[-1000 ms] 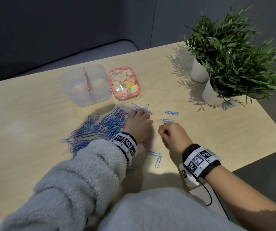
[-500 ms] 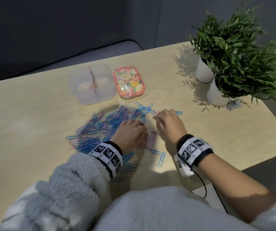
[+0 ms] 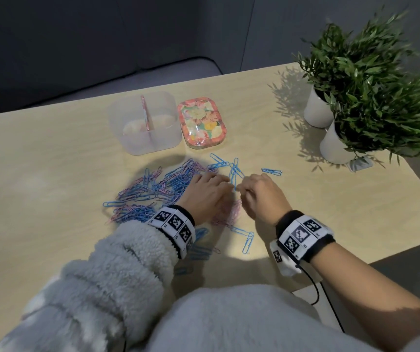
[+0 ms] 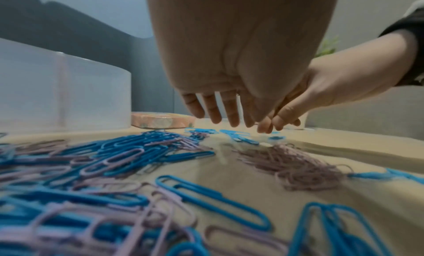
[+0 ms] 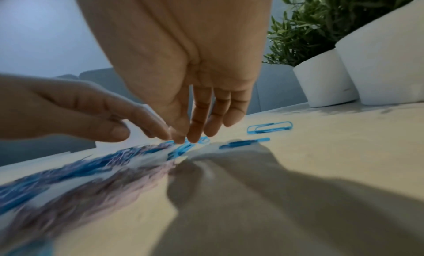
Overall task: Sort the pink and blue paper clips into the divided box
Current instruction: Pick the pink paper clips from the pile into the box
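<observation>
A mixed heap of pink and blue paper clips lies in front of the clear divided box, whose two compartments look bare. A smaller bunch of pink clips lies between my wrists. My left hand hovers at the heap's right edge with its fingers loosely straight, holding nothing. My right hand is right beside it. Its thumb and forefinger tips meet on a blue clip lying on the table among a few loose blue clips.
A floral tin lid lies just right of the box. Two potted plants in white pots stand at the far right. Single blue clips lie at the right and near my right wrist. The table's front edge is close.
My right hand has moved forward and left onto the loose blue clips. My left hand drew back over the heap, then reached out beside the right one.
</observation>
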